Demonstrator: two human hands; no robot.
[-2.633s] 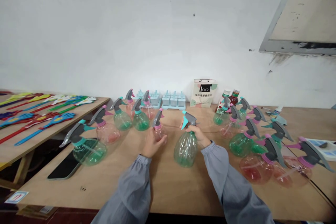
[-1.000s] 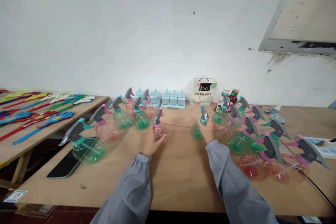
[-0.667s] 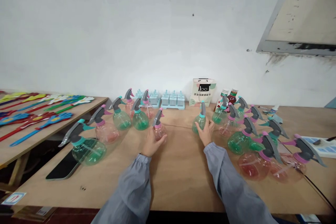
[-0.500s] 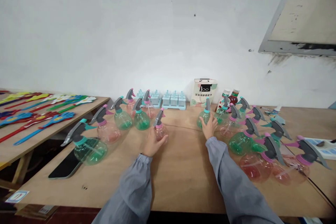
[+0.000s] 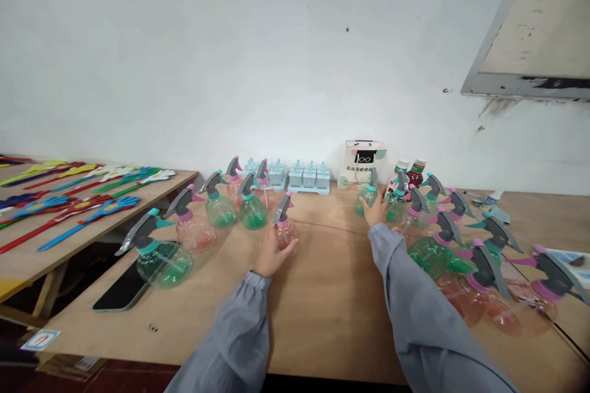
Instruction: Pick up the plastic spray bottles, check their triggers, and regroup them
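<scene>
My left hand is wrapped round a spray bottle with a clear pink bulb, a pink collar and a grey trigger head. This bottle stands upright on the table. Farther back and to the right, my right hand grips a green spray bottle with a turquoise collar; its fingers partly cover the bulb. Left of my left hand, several green and pink spray bottles stand in a loose group, the closest being a green one. Another cluster of such bottles, including a green one, stands beside my right forearm.
Pale blue ice-pop moulds and a paper bag stand along the wall. Two red bottles are right of the bag. A phone lies at left. Colourful hand-shaped clappers cover the neighbouring table.
My right hand has moved slightly away from me with the green spray bottle. My left hand stays on the pink one. The view has turned a little to the left.
</scene>
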